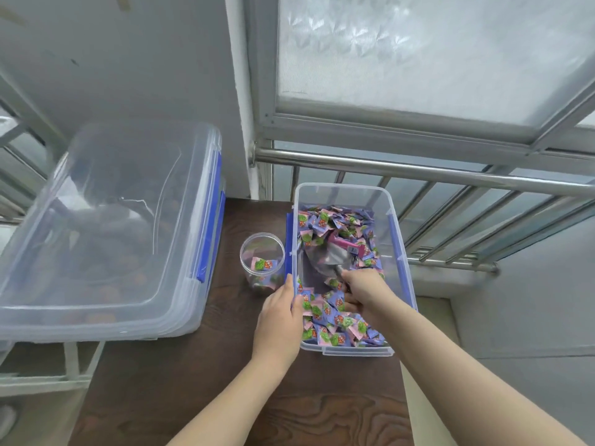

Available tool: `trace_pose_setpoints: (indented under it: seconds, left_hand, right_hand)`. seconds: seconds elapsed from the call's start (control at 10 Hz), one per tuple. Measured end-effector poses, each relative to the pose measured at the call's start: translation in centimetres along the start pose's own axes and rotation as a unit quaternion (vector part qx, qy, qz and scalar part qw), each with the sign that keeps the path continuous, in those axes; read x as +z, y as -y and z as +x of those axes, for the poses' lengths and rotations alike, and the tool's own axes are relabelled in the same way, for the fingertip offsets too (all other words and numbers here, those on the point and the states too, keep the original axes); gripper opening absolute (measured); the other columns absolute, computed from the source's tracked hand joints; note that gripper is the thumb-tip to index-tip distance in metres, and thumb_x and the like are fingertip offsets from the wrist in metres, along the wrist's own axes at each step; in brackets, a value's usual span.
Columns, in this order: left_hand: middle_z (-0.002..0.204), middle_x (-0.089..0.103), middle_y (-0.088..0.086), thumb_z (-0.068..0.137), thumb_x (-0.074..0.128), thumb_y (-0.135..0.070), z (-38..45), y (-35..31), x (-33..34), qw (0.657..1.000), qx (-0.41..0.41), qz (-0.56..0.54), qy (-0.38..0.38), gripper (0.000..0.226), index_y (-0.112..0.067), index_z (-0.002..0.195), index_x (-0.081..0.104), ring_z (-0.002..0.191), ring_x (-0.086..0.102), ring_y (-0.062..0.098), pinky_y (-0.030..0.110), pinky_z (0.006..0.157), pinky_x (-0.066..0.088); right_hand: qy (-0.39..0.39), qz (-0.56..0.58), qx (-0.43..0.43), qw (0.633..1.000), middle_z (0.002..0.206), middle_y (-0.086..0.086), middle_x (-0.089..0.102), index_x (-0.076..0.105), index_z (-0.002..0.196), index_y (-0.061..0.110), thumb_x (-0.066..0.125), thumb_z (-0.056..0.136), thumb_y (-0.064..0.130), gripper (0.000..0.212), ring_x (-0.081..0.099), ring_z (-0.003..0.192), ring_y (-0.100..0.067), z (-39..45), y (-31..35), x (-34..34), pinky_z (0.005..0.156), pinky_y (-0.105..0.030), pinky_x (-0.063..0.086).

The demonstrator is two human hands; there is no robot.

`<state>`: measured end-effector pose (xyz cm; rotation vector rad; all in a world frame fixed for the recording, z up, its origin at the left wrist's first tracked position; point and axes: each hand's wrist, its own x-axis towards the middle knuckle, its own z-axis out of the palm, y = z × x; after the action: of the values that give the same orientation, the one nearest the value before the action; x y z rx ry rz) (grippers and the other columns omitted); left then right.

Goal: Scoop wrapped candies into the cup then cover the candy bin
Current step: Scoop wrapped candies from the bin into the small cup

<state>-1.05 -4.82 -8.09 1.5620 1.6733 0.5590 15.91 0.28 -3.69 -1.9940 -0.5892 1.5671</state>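
An open clear plastic candy bin (401, 249) with blue latches sits on the dark wooden table, filled with purple, pink and green wrapped candies (335, 323). My right hand (363, 292) is inside the bin, shut on the handle of a metal scoop (325, 259) whose bowl points into the candies. My left hand (280, 312) grips the bin's left wall near the front. A clear round cup (262, 262) stands just left of the bin with a few candies at its bottom.
A large clear lidded storage box (106, 226) with blue latches sits at the left, partly over the table (225, 397) edge. A metal railing (418, 170) and window run behind the bin. The table's right edge lies under the bin.
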Motion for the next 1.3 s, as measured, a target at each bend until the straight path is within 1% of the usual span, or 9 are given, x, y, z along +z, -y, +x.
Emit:
trace_pose_setpoints:
  seconds: [0.2, 0.3, 0.4, 0.6, 0.8, 0.9, 1.1, 1.2, 1.3]
  left_hand:
    - [0.147, 0.049, -0.006, 0.106, 0.034, -0.033, 0.0, 0.0, 0.1, 1.0, 0.01, 0.026, -0.01, 0.052, -0.022, 0.157, 0.025, 0.135, 0.04, 0.011, 0.033, 0.109, 0.04]
    - [0.147, 0.049, -0.005, 0.106, 0.035, -0.031, 0.1, 0.2, 0.5, 0.999, 0.013, 0.027, -0.018, 0.052, -0.021, 0.157, 0.025, 0.135, 0.04, 0.012, 0.031, 0.11, 0.038]
    - [0.15, 0.046, -0.005, 0.106, 0.034, -0.031, 0.0, 0.2, 0.6, 0.999, 0.019, 0.04, -0.017, 0.053, -0.02, 0.157, 0.025, 0.137, 0.038, 0.013, 0.029, 0.11, 0.035]
    - [0.151, 0.045, -0.006, 0.107, 0.033, -0.033, 0.0, 0.4, 0.6, 0.998, 0.019, 0.054, -0.022, 0.053, -0.02, 0.157, 0.025, 0.137, 0.038, 0.012, 0.029, 0.108, 0.034]
    - [0.153, 0.043, -0.009, 0.107, 0.03, -0.033, -0.1, -0.1, 0.1, 0.999, 0.011, 0.034, -0.015, 0.052, -0.022, 0.158, 0.023, 0.139, 0.036, 0.008, 0.026, 0.11, 0.032]
    - [0.153, 0.042, -0.009, 0.107, 0.029, -0.033, -0.1, -0.2, 0.0, 0.999, 0.013, 0.038, -0.015, 0.052, -0.022, 0.158, 0.022, 0.139, 0.036, 0.008, 0.026, 0.11, 0.032]
    - [0.154, 0.038, -0.013, 0.107, 0.029, -0.036, -0.2, -0.4, -0.1, 1.0, -0.004, -0.01, -0.002, 0.052, -0.025, 0.157, 0.025, 0.142, 0.032, 0.005, 0.027, 0.115, 0.031]
    - [0.136, 0.051, -0.017, 0.105, 0.037, -0.036, -1.0, 0.0, -0.6, 0.995, -0.025, -0.086, -0.037, 0.04, -0.028, 0.142, 0.048, 0.127, 0.047, 0.002, 0.02, 0.101, 0.043]
    - [0.106, 0.053, -0.015, 0.097, 0.055, -0.024, -1.8, 1.1, -1.8, 0.983, -0.063, -0.112, -0.133, 0.014, -0.031, 0.108, 0.053, 0.102, 0.058, 0.009, 0.023, 0.082, 0.05]
  right_hand:
    - [-0.046, -0.011, -0.002, 0.999, 0.065, -0.007, 0.043, 0.052, 0.086, 0.008, 0.049, 0.099, 0.015, 0.015, 0.042, 0.043, -0.02, 3.4, 3.2, 3.0, 0.046, -0.03, 0.041]
    - [-0.083, -0.041, -0.027, 0.995, 0.076, -0.011, 0.052, 0.056, 0.105, 0.0, 0.043, 0.102, 0.022, 0.025, 0.053, 0.067, -0.025, 3.6, 2.1, 4.8, 0.055, -0.035, 0.046]
    - [-0.102, -0.145, -0.094, 0.98, 0.096, -0.013, 0.054, 0.058, 0.115, -0.007, 0.037, 0.1, 0.017, 0.035, 0.049, 0.088, -0.02, 2.6, -0.6, 6.1, 0.084, -0.04, 0.048]
    - [-0.097, -0.032, -0.059, 0.993, 0.072, -0.007, 0.05, 0.051, 0.089, 0.006, 0.043, 0.096, 0.016, 0.014, 0.052, 0.064, -0.025, 2.2, 1.2, 7.0, 0.064, -0.04, 0.052]
    - [-0.046, 0.006, 0.006, 0.999, 0.07, -0.006, 0.053, 0.056, 0.105, 0.003, 0.045, 0.099, 0.013, 0.016, 0.05, 0.054, -0.016, 6.1, 1.4, 6.6, 0.041, -0.023, 0.043]
    - [-0.047, 0.032, 0.036, 0.998, 0.075, -0.008, 0.057, 0.055, 0.124, -0.002, 0.043, 0.102, 0.011, 0.029, 0.053, 0.057, -0.016, 7.5, 0.8, 6.1, 0.047, -0.024, 0.044]
    - [-0.03, 0.018, -0.007, 0.999, 0.081, -0.011, 0.056, 0.056, 0.121, -0.005, 0.039, 0.104, 0.009, 0.028, 0.054, 0.063, -0.017, 6.1, -1.0, 4.3, 0.049, -0.021, 0.047]
    - [-0.021, -0.004, -0.033, 0.999, 0.081, -0.012, 0.057, 0.059, 0.114, -0.005, 0.038, 0.104, 0.01, 0.028, 0.057, 0.063, -0.02, 5.1, -2.0, 3.1, 0.052, -0.023, 0.048]
    - [-0.017, -0.044, -0.058, 0.997, 0.081, -0.011, 0.062, 0.064, 0.099, 0.0, 0.038, 0.104, 0.011, 0.029, 0.057, 0.065, -0.017, 4.0, -2.3, 1.8, 0.058, -0.025, 0.045]
